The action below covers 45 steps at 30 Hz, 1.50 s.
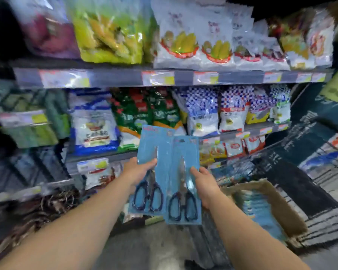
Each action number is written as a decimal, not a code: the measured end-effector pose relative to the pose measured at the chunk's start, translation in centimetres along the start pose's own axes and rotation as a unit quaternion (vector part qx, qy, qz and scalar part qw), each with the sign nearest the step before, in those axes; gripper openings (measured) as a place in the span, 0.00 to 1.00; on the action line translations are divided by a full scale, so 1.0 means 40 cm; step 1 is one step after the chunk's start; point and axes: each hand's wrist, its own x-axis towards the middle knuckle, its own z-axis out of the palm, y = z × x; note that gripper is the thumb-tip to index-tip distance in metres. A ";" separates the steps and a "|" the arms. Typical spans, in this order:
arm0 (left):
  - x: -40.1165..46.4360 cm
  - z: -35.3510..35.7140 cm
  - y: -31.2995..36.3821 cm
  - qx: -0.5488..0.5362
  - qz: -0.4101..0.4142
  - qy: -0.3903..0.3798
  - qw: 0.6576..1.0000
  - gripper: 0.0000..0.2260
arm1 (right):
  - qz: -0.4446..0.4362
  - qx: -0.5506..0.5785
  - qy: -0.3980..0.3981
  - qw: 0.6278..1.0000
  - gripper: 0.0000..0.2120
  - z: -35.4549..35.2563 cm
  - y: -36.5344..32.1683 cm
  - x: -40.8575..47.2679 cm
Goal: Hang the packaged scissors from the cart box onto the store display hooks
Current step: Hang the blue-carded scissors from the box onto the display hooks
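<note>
Two packaged scissors on blue cards are held up in front of the shelves. My left hand (138, 171) grips the left scissors pack (154, 145) at its left edge. The right scissors pack (185, 152) overlaps it in front and sits lower, with my right hand (204, 184) holding its right edge. Black-handled scissors show through both blister fronts. The cardboard cart box (289, 215) lies at the lower right and holds several more blue packs (258, 209). No display hooks can be made out in this blurred view.
Store shelves (176, 77) with price tags fill the view ahead, stacked with bagged foods. The cart's dark wire frame (320, 172) stands to the right around the box. Grey floor lies below between my arms.
</note>
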 end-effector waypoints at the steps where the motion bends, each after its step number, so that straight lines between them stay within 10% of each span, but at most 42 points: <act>1: -0.009 -0.076 -0.023 -0.010 -0.008 0.023 1.000 0.14 | -0.006 -0.005 -0.017 1.000 0.08 0.071 -0.002 -0.007; 7: -0.111 -0.581 -0.168 -0.057 -0.029 0.135 0.989 0.34 | -0.027 -0.065 -0.123 0.990 0.07 0.566 -0.014 -0.147; 17: -0.308 -1.222 -0.346 -0.120 -0.051 0.280 0.951 0.13 | -0.055 -0.140 -0.248 0.957 0.20 1.238 0.008 -0.396; 24: -0.348 -1.411 -0.434 -0.227 -0.072 0.327 0.915 0.20 | -0.101 -0.162 -0.268 0.944 0.10 1.441 -0.046 -0.470; 30: -0.316 -1.471 -0.453 -0.245 -0.067 0.343 0.904 0.22 | -0.089 -0.142 -0.285 0.944 0.45 1.558 0.000 -0.372; 35: -0.290 -1.478 -0.413 -0.248 -0.060 0.365 0.896 0.19 | -0.105 -0.149 -0.284 0.941 0.12 1.549 -0.103 -0.417; 45: -0.221 -1.481 -0.406 -0.234 -0.059 0.350 0.905 0.33 | -0.107 -0.123 -0.259 0.952 0.19 1.614 -0.112 -0.319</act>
